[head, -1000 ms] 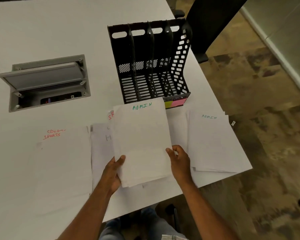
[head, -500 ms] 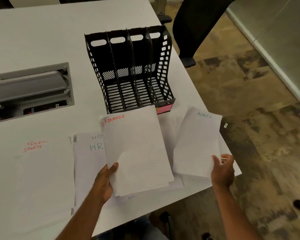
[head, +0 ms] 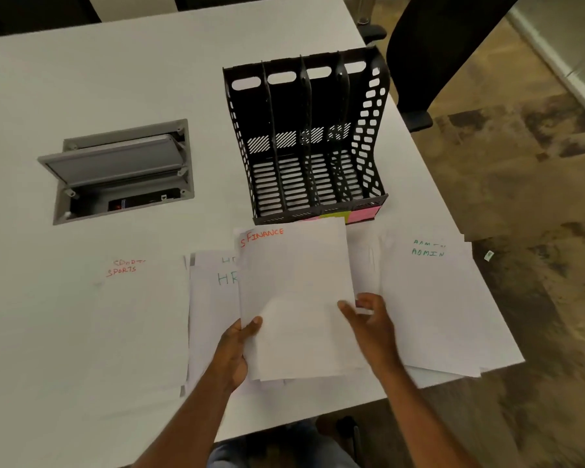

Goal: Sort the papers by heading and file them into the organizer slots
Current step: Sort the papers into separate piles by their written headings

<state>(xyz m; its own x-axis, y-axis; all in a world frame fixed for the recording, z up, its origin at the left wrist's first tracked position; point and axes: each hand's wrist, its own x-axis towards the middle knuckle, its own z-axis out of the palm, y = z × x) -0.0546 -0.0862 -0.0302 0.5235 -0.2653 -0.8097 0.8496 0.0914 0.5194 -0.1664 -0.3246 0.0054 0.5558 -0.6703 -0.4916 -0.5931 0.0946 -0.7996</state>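
Observation:
My left hand (head: 235,352) grips a stack of white papers (head: 298,298) by its lower left edge; the top sheet is headed FINANCE in red. My right hand (head: 368,319) hovers at the stack's right edge with its fingers loosely spread, holding nothing. On the white table (head: 115,79) lie three piles: SPORTS (head: 142,315) at the left, HR (head: 213,298) partly under the held stack, and ADMIN (head: 433,305) at the right. The black four-slot organizer (head: 304,136) stands behind the papers with all slots bare.
A grey cable box (head: 119,170) with its lid raised is set into the table at the left. Coloured sticky notes (head: 362,215) mark the organizer's front lip. A black chair (head: 436,45) stands past the table's right edge, which drops to a patterned floor.
My right hand took the ADMIN sheet off the held stack, laid it on the right pile and came back to the stack's edge. The FINANCE sheet is now on top.

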